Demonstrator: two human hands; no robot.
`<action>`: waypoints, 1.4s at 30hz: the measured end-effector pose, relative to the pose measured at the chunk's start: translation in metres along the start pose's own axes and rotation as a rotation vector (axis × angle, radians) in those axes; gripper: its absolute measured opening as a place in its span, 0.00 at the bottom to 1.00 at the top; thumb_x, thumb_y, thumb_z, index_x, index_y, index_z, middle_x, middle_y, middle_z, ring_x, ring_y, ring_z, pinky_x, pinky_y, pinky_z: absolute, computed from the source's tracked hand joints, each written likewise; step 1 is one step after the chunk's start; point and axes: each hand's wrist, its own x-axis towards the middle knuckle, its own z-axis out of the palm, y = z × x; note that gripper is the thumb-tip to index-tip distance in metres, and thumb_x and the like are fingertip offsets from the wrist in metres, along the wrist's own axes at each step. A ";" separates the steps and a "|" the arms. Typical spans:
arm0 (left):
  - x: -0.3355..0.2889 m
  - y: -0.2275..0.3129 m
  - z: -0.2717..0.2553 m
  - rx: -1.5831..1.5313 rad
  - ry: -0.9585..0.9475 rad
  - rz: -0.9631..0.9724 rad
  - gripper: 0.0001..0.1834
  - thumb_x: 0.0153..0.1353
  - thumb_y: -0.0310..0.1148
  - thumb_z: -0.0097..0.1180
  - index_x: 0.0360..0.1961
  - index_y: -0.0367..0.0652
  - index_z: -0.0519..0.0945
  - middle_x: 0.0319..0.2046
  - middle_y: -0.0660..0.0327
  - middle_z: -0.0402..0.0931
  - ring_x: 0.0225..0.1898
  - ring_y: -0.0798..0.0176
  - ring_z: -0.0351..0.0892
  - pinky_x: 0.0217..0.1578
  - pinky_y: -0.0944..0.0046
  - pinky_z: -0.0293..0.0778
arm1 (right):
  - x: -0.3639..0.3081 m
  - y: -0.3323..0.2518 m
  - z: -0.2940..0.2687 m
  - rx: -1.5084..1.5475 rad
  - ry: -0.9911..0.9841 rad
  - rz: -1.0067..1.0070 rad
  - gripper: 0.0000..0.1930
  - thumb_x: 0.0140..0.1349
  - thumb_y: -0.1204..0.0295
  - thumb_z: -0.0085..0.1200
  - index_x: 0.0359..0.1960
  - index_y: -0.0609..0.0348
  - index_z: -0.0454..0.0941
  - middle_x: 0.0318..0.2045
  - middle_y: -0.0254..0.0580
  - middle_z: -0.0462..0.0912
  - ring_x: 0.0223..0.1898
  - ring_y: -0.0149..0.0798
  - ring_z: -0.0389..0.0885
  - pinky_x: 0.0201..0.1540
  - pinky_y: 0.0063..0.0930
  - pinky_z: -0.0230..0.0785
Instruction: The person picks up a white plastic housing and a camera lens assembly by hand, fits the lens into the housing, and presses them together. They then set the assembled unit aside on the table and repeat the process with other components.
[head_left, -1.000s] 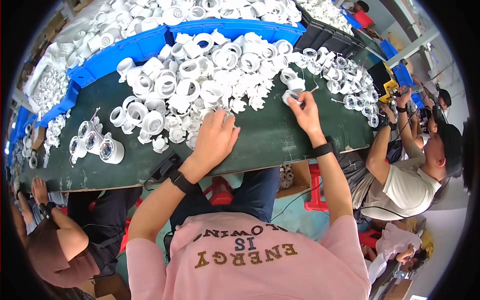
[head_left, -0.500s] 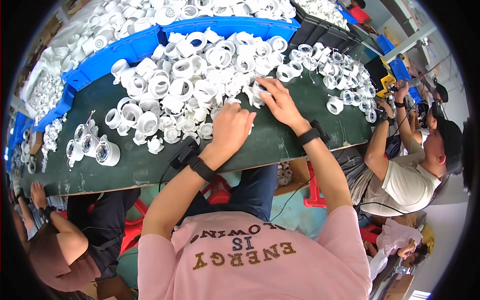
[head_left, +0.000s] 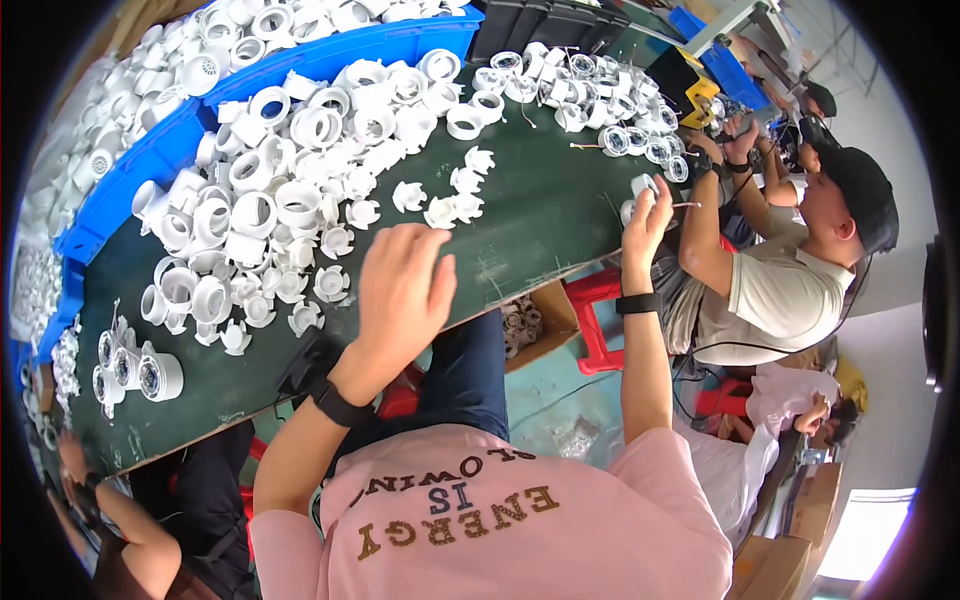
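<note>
- Head view: two bare hands reach over a dark green table point(head_left: 545, 195), looking down from the wearer's head.
- The right hand point(head_left: 643, 232), near the table's right-hand side, grips a small white rounded piece point(head_left: 641, 185) between thumb and fingers. The piece sits at the far, left side of the fingertips; a thin wire point(head_left: 688, 204) juts out to the right. The fingers cover too much of it to tell its long axis.
- The left hand point(head_left: 402, 295) is palm down, fingers pointing away from the body and bent a little, thumb off to the right. Its underside is hidden, so I cannot tell whether it holds anything.
- Just beyond the left fingertips, slightly to the right, lie a few loose white pronged pieces point(head_left: 440, 212). The left hand is much the nearer; the right hand is well apart, off to their right.
- Left of the left hand spreads a heap of white ring-shaped housings point(head_left: 297, 203).
- Beyond the right hand stands a cluster of white units with clear lenses point(head_left: 614, 141).
</note>
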 end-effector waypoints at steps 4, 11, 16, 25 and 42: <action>-0.004 -0.006 0.023 0.025 -0.052 0.019 0.15 0.50 0.24 0.58 0.41 0.37 0.74 0.34 0.55 0.71 0.35 0.50 0.70 0.35 0.54 0.67 | -0.006 -0.036 0.043 0.132 -0.225 -0.116 0.19 0.70 0.62 0.42 0.56 0.61 0.69 0.45 0.49 0.74 0.48 0.41 0.71 0.53 0.32 0.63; -0.013 -0.019 0.019 0.055 -0.117 -0.072 0.16 0.50 0.25 0.59 0.42 0.38 0.74 0.36 0.53 0.71 0.37 0.50 0.70 0.37 0.53 0.66 | 0.025 -0.080 0.109 0.525 -0.468 0.448 0.24 0.69 0.54 0.44 0.48 0.67 0.72 0.39 0.44 0.79 0.38 0.37 0.74 0.44 0.32 0.67; -0.005 -0.032 0.021 0.167 -0.061 -0.083 0.18 0.48 0.26 0.60 0.43 0.40 0.75 0.37 0.54 0.71 0.40 0.49 0.69 0.38 0.53 0.65 | 0.026 -0.051 0.151 0.178 -0.321 0.043 0.23 0.68 0.55 0.45 0.46 0.68 0.73 0.31 0.46 0.79 0.35 0.37 0.76 0.40 0.34 0.69; 0.010 -0.049 0.044 0.267 -0.036 0.007 0.17 0.44 0.30 0.64 0.39 0.45 0.80 0.43 0.59 0.72 0.47 0.54 0.68 0.45 0.53 0.60 | -0.059 -0.125 0.079 0.364 -0.655 -0.328 0.17 0.69 0.62 0.47 0.54 0.56 0.76 0.45 0.44 0.79 0.46 0.38 0.73 0.53 0.31 0.63; -0.019 -0.015 0.012 0.257 -0.180 -0.027 0.23 0.53 0.27 0.56 0.52 0.38 0.73 0.54 0.50 0.67 0.58 0.48 0.63 0.55 0.46 0.56 | -0.075 -0.129 0.059 0.322 -0.739 -0.255 0.18 0.68 0.65 0.49 0.57 0.57 0.74 0.52 0.46 0.76 0.51 0.40 0.72 0.56 0.30 0.63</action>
